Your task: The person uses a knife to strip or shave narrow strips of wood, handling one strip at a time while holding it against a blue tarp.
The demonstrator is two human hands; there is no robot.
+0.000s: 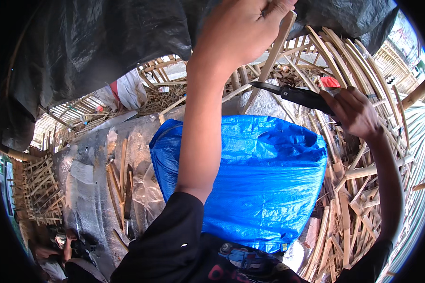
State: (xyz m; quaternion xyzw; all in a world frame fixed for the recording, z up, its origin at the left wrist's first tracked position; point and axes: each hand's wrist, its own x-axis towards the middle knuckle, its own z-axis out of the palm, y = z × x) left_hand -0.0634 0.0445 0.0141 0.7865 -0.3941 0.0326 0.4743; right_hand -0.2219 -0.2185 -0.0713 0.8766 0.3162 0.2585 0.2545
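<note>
Bamboo strip: one long, flat, pale length, ahead of the person; upper end in the left hand, the rest running down beyond the far edge of the blue sheet
Long axis of strip: steep, slanting from upper right to lower left in the view
Left hand, state: stretched far forward at the top edge of the view; thumb pressed on the strip's upper end, pinching it as far as can be seen; remaining fingertips hidden or cut off
Right hand, state: fingers wrapped round the dark handle of a knife
Knife, lie: blade out, tip toward the left, nearly level in the view
Blade to strip: crosses the strip's line below the left hand; touching or merely in front, cannot tell
Nearer hand: left, in contact with the strip; right stands off to its right, with the blade spanning the gap
Key relation, judged: the blade's angle against the strip's slant, and its clearance from the left thumb above
Blue sheet, position: before the torso, partly beneath the left forearm
Strip stock: many long bamboo lengths bunched at the right, just beyond the right hand
</note>
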